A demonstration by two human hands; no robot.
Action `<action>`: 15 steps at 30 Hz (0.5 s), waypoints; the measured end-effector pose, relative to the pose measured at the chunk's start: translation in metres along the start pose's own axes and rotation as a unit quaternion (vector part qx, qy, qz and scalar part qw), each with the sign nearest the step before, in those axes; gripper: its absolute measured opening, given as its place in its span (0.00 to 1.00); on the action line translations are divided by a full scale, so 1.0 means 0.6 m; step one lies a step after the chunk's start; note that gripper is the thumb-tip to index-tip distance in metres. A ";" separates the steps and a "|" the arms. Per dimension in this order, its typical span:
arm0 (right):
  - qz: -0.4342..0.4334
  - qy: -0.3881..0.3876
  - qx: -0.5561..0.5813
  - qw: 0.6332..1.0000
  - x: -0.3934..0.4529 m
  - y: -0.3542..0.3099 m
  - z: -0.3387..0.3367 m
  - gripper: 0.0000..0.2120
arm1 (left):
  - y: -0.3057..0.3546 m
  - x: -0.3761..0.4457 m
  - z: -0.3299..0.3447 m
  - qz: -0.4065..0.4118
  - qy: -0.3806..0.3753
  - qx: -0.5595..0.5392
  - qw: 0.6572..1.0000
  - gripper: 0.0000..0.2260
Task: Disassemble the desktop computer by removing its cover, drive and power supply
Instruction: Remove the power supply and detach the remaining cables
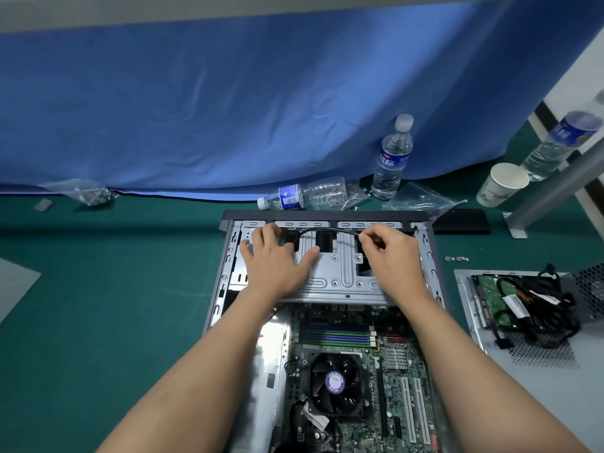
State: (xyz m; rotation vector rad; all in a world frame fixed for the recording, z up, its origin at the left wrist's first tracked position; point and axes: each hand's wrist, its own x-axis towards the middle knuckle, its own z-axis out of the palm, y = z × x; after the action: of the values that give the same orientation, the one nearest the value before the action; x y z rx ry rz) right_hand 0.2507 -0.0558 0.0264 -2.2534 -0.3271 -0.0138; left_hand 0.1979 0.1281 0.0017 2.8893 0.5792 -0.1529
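A thin black cable (330, 231) is pinched by the right hand (390, 256), while the left hand (277, 261) is laid flat with spread fingers on the metal drive cage (340, 276) at the far end of the open computer case (225, 276) on the bench (114, 289). The cover (536, 361), drive (490, 299) and power supply cables (536, 308) seem already set aside at the right. The cable must probably be freed next, without pulling hard.

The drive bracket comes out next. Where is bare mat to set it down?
Left of the open grey computer case, the green mat lies bare up to the blue curtain. The right side is crowded: grey perforated cover panel, loose screws, plastic bottles, paper cup.
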 end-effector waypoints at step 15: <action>0.014 -0.068 -0.068 0.995 0.012 0.003 0.003 0.08 | -0.013 -0.018 -0.002 0.115 0.009 -0.117 0.986 0.22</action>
State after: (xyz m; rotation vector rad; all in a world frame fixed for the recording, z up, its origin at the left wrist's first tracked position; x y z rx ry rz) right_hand 0.2582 -0.0540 0.0246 -2.4003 -0.3766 0.1379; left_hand 0.1852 0.1315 0.0033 2.7040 0.2422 -0.0222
